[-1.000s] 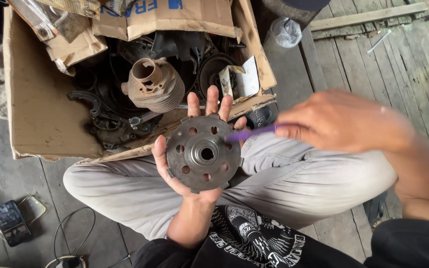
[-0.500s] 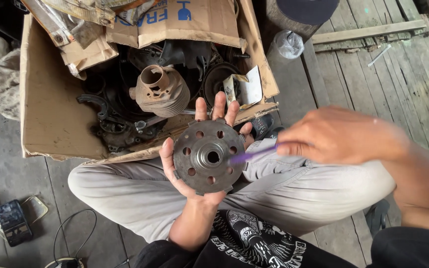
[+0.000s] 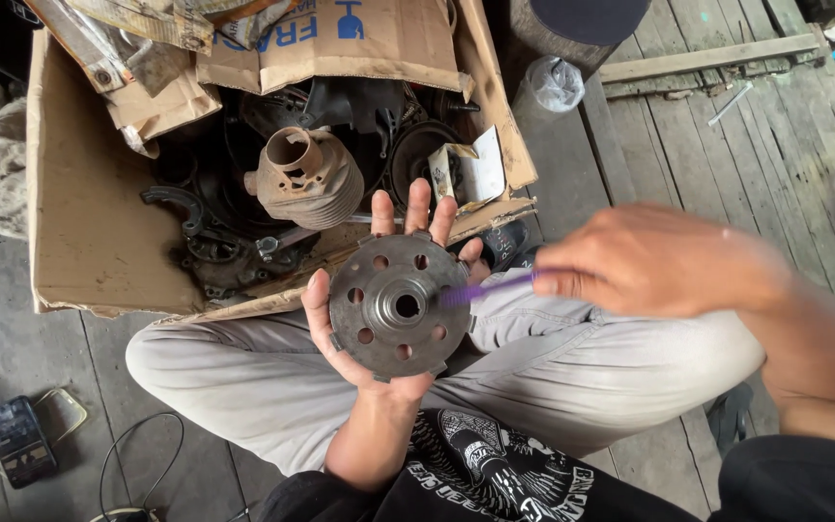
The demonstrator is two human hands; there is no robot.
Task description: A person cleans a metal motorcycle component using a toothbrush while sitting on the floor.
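Nearest the camera, the left hand [image 3: 364,333] lies palm up above the crossed, grey-trousered legs [image 3: 273,372], fingers spread wide behind a round metal disc [image 3: 400,305] — a grey hub with a ring of holes and a central bore, cradled rather than clenched. At three o'clock from the disc, the right hand [image 3: 654,261] pinches a thin purple tool [image 3: 480,288] between closed fingers; its blurred tip touches the disc's face near the hub. Farther out, at eleven o'clock, an open cardboard box [image 3: 89,222] sits on the plank floor — inside it a rusty finned cylinder [image 3: 306,179] among dark parts. At seven o'clock, a small dark device [image 3: 16,440] lies on the boards.
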